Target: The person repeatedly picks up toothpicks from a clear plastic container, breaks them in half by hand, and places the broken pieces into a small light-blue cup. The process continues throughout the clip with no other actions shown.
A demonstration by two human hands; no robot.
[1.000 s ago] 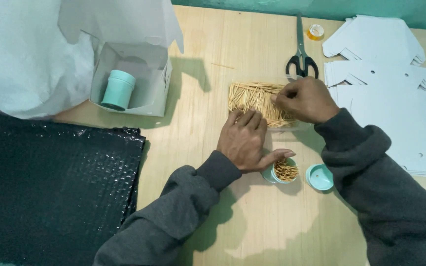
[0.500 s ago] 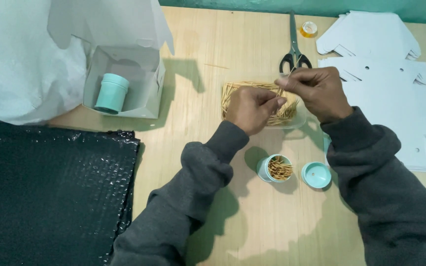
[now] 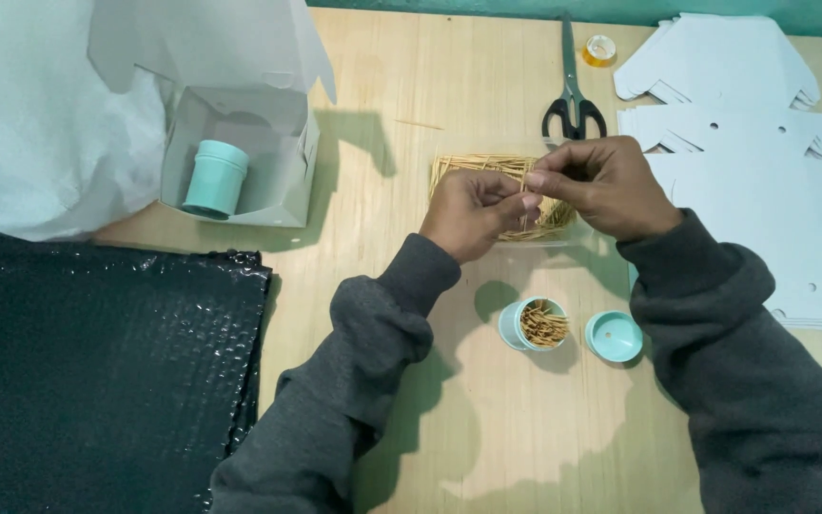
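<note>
My left hand [image 3: 473,211] and my right hand [image 3: 599,183] meet fingertip to fingertip above a clear tray of toothpicks [image 3: 468,168]. Both pinch a small bunch of toothpicks [image 3: 529,202] between them. Nearer to me stands a small mint-green jar [image 3: 531,326], open and filled with toothpicks. Its mint-green lid [image 3: 614,336] lies upside down just to the jar's right.
An open white carton [image 3: 268,143] at the left holds a closed mint-green jar [image 3: 216,177]. Black bubble wrap [image 3: 97,371] covers the near left. Scissors [image 3: 572,90], a tape roll [image 3: 600,49] and flat white box blanks [image 3: 744,162] lie at the back right.
My left hand left the spot beside the open jar and rose to the toothpick tray, joining my right hand. Both now pinch toothpicks together.
</note>
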